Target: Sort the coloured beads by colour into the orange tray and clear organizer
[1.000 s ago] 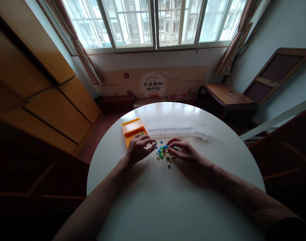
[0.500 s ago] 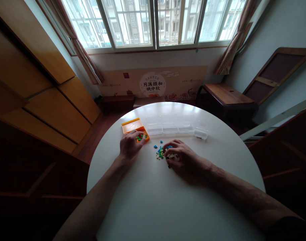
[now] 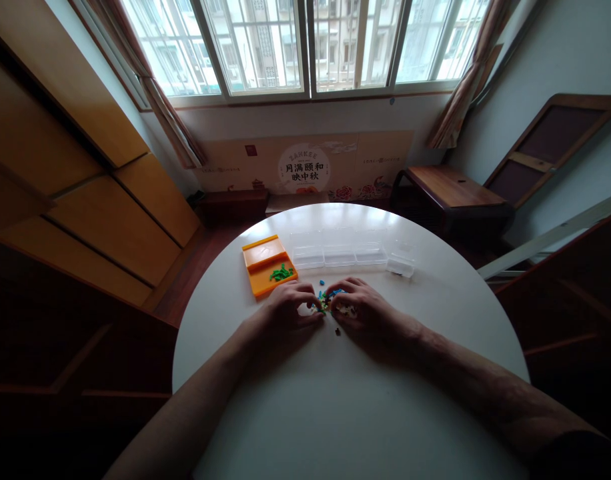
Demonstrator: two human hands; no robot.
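A small mixed pile of toy building bricks (image 3: 325,301), mainly blue, green and pale, lies on the white table between my hands. My left hand (image 3: 291,304) reaches its left side, thumb and fingers curled toward each other at the bricks. My right hand (image 3: 364,305) bends over the right side, fingertips down among the pieces. Anything pinched in either hand is too small or hidden to make out. Left of the pile stands an open orange box (image 3: 258,288) with green bricks (image 3: 281,273) in it. One dark brick (image 3: 337,331) lies nearer me, a blue brick (image 3: 322,283) just beyond.
Clear plastic compartment boxes (image 3: 339,255) stand in a row behind the pile, with a smaller clear box (image 3: 400,265) at their right end. The round white table (image 3: 355,413) fills the front. Past its edge are a wooden side table (image 3: 453,187) and a window.
My left hand has moved from the orange box rightward and nearer to the brick pile, uncovering the green bricks inside. My right hand has barely shifted; the dark brick now shows apart from it.
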